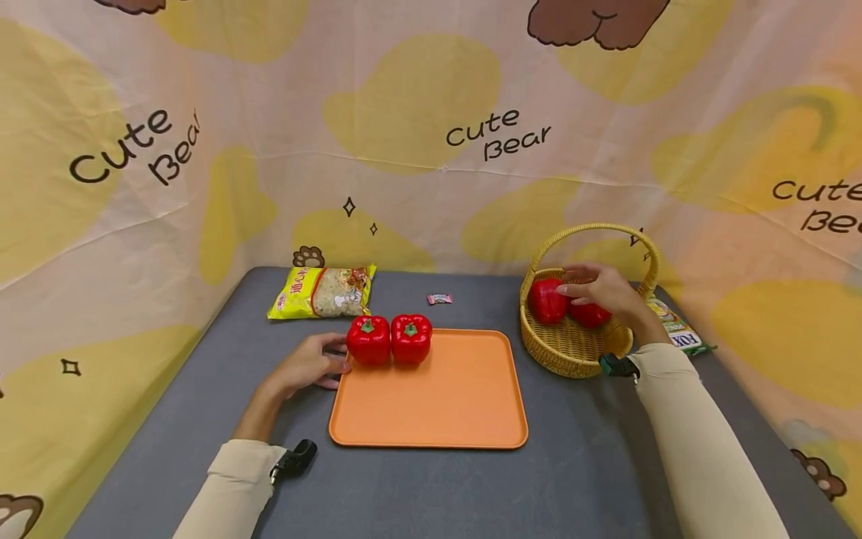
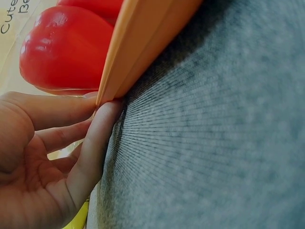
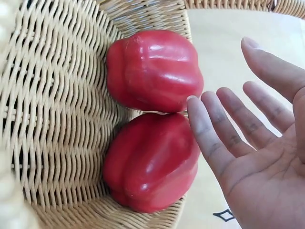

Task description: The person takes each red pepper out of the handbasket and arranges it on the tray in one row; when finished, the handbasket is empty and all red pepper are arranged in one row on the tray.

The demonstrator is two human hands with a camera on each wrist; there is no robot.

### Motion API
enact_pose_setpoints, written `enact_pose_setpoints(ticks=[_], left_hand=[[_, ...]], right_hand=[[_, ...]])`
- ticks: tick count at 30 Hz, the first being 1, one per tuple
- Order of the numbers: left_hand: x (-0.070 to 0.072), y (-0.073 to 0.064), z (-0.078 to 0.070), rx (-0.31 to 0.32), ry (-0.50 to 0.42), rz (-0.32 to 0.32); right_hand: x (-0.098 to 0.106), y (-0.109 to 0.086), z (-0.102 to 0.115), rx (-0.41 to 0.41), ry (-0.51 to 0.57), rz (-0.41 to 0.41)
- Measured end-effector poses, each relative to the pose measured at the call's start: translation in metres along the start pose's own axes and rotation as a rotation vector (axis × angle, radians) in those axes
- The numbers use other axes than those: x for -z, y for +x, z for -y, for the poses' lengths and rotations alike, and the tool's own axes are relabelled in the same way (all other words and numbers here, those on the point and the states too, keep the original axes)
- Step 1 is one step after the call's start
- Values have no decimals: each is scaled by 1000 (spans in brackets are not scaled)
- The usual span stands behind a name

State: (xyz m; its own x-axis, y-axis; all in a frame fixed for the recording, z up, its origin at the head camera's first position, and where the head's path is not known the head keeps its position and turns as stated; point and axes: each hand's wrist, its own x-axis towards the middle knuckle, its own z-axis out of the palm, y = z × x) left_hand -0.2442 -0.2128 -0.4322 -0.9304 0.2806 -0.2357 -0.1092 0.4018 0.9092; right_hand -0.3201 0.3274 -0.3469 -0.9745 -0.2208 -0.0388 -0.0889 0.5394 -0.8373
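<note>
In the wicker basket (image 1: 572,363) lie two red bell peppers, one on the left (image 1: 548,301) and one on the right (image 1: 591,314). My right hand (image 1: 602,288) is over them with its fingers extended and holds nothing; in the right wrist view the palm (image 3: 267,176) shows beside the upper pepper (image 3: 155,71) and lower pepper (image 3: 152,162). At the orange tray's (image 1: 431,404) upper left edge, my left hand (image 1: 310,367) pinches the rim (image 2: 112,88) between thumb and finger. Two more red bell peppers, left (image 1: 368,343) and right (image 1: 411,343), stand side by side on the tray, stems up.
Behind the tray lies a yellow food bag (image 1: 326,292), with a small pink wrapped candy (image 1: 439,299) to its right. A green and white packet (image 1: 676,329) lies partly behind the basket. The basket's tall handle (image 1: 592,227) arches over its opening. A printed curtain (image 1: 404,172) encloses the grey table (image 1: 431,494).
</note>
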Motion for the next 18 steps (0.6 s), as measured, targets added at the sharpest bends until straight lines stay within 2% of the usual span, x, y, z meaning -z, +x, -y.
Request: enact_pose_setpoints(ticks=[11, 18], left_hand=[[-1, 0, 0, -13, -15, 7], [1, 0, 2, -5, -7, 3]], right_hand=[[-5, 13, -10, -19, 28, 61], [-8, 14, -10, -7, -48, 86]])
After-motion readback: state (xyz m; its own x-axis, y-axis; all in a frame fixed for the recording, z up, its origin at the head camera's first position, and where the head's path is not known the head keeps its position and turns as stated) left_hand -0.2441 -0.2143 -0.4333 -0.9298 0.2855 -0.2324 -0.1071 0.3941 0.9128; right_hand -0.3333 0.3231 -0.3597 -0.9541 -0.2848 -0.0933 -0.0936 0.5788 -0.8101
